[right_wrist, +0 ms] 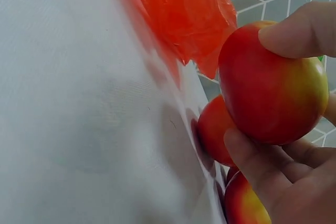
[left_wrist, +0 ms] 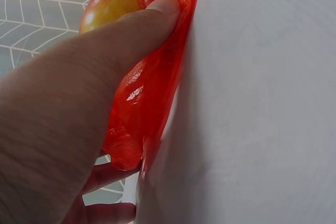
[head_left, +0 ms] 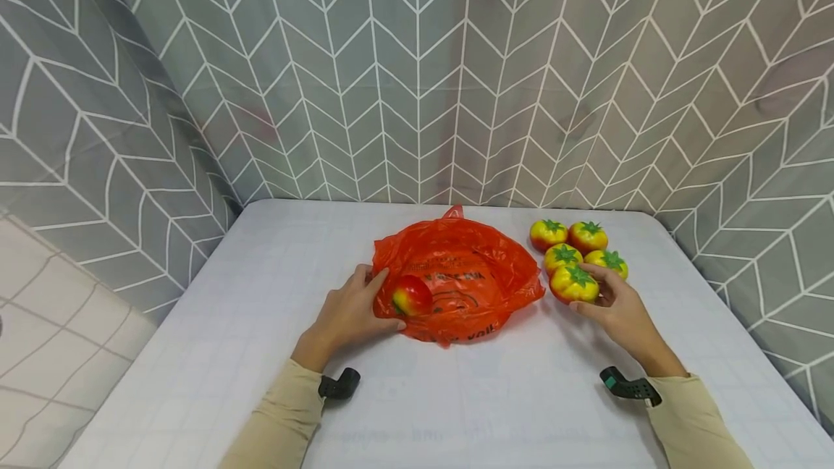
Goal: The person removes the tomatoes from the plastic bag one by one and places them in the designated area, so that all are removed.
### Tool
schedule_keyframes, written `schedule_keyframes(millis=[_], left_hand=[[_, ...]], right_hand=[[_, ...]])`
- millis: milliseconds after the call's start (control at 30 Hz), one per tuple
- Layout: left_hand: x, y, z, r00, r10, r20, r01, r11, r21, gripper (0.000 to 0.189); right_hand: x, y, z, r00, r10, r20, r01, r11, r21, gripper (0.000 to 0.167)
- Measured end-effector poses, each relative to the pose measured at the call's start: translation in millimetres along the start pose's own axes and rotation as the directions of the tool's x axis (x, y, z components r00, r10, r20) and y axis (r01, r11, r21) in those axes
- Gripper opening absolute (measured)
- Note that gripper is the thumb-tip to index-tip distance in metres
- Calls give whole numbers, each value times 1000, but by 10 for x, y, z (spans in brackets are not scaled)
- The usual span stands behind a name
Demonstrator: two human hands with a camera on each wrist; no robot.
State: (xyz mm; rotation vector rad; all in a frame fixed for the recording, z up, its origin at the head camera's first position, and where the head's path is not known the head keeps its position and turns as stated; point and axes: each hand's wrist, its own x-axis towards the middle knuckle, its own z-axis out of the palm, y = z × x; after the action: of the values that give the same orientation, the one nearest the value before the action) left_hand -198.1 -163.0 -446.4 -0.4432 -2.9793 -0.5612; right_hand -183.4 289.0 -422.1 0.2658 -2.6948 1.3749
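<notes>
A crinkled red plastic bag (head_left: 469, 295) lies spread open on the white table, with dark print on it. Inside its left part rests one red-and-yellow tomato (head_left: 413, 296). My left hand (head_left: 348, 313) holds the bag's left edge; in the left wrist view the thumb presses on the red plastic (left_wrist: 152, 82) and other fingertips show lower down beside it. To the right of the bag, my right hand (head_left: 615, 310) grips a tomato (right_wrist: 273, 87) with a green leafy top between thumb and fingers. In the right wrist view this tomato appears raised above the table.
Several more tomatoes, among them a far-left one (head_left: 548, 235) and a right one (head_left: 607, 263), cluster just beyond the right hand. The white table (head_left: 456, 404) ends at a grey curtain (head_left: 417, 78) with white zigzag lines.
</notes>
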Motion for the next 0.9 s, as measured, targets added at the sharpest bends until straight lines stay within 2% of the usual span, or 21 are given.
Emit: schedule_keyframes(millis=[267,500,900], left_hand=[[39,-10,4,1000,6,-2,-6,1000,-8,103],[32,-14,-2,1000,-19,10,19,1000,-11,103],[12,-14,12,1000,-16,7,16,1000,-7,102]], right_hand=[[-15,22,-37,998,57,36,-56,998,-32,71],[-1,33,-35,993,97,63,-90,991,-102,69],[-2,95,-30,991,95,92,-83,988,-131,69]])
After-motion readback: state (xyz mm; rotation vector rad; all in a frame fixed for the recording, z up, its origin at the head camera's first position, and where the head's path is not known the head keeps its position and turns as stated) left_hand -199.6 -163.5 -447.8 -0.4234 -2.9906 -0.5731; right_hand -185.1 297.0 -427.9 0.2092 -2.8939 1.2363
